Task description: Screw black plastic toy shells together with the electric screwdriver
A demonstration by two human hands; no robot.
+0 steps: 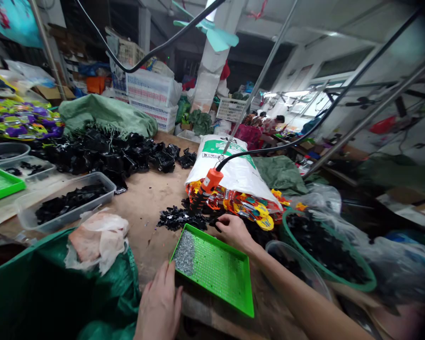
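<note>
A bright green tray with a perforated floor lies in front of me, small silvery metal parts, likely screws, heaped along its left side. At the tray's left wall, my left hand rests its outstretched fingertips against the rim, thumb apart, gripping nothing visible. Beyond the far rim, my right hand has thumb and forefinger pinched on a small black plastic piece, partly hidden by the fingers. Loose black pieces lie in a pile just left of it. An orange-and-black tool hangs on a cable above them.
A white sack spills orange and yellow parts behind the tray. Right stand a green basket and a clear tub of black parts. Left are a clear container, a green sack and black mouldings.
</note>
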